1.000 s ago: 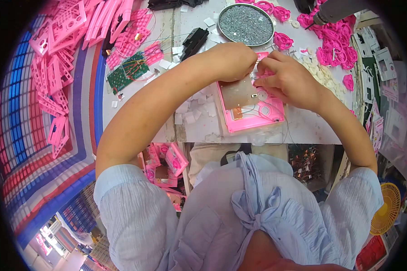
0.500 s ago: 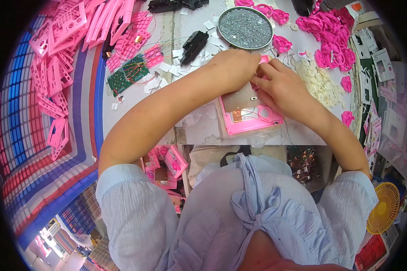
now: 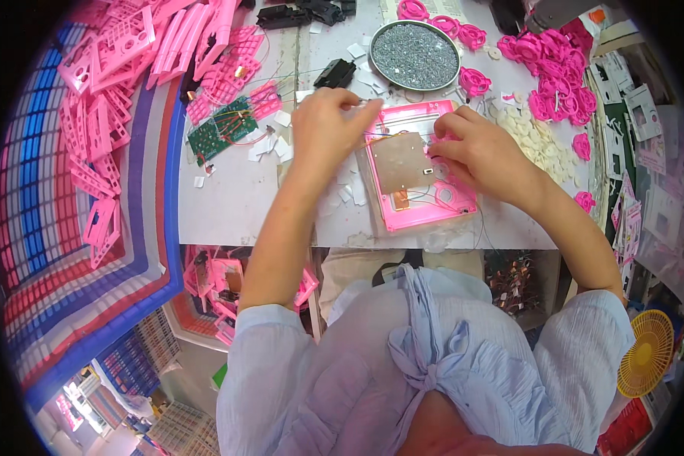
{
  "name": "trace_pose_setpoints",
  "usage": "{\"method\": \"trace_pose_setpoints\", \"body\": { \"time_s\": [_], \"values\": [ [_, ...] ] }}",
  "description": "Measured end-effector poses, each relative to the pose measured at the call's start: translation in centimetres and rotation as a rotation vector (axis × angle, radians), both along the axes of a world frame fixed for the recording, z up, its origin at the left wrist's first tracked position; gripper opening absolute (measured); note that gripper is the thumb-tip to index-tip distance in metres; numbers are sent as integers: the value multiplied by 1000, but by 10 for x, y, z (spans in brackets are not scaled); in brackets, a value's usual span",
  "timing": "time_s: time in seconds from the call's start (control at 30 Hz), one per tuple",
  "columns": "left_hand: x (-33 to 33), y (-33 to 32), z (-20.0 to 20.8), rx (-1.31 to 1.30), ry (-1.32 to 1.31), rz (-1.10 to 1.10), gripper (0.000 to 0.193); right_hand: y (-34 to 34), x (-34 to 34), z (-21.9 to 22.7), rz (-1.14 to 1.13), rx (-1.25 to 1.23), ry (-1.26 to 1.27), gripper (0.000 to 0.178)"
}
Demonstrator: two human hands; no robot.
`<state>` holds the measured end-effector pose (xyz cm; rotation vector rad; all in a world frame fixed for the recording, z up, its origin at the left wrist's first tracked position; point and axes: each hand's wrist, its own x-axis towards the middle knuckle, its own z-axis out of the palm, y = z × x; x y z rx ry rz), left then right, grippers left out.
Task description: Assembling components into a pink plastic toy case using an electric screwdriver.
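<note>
A pink plastic case (image 3: 425, 220) lies open on the table in front of me, with a flat brown board (image 3: 401, 163) and thin wires inside. My left hand (image 3: 323, 125) hovers by the case's far left corner, close to a black plastic block (image 3: 335, 74). Its thumb points right, apart from the curled fingers, and I see nothing held. Over the case's right side, my right hand (image 3: 479, 148) has its fingers bent and pressed together at the board's edge. Pink plastic shows by those fingertips; what they grip is hidden.
Behind the case stands a round tray of small metal screws (image 3: 416, 55). Cream discs (image 3: 536, 140) and pink ring-shaped parts (image 3: 558, 76) lie to the right. A green circuit board (image 3: 223, 129) with wires, white paper bits and stacked pink frames (image 3: 99, 137) are at left.
My left hand has moved left off the case, uncovering its far part and the board. My right hand stays at the case's right side. The view has shifted slightly.
</note>
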<state>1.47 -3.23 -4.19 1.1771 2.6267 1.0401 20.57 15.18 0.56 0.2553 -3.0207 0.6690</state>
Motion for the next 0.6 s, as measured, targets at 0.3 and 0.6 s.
{"method": "trace_pose_setpoints", "body": {
  "time_s": [0.3,0.6],
  "values": [
    [33,17,11,295,50,-183,9,-5,-20,7,-296,-263,275,17],
    [46,7,22,203,-254,-195,10,-5,-36,-17,-246,-596,252,14]
  ]
}}
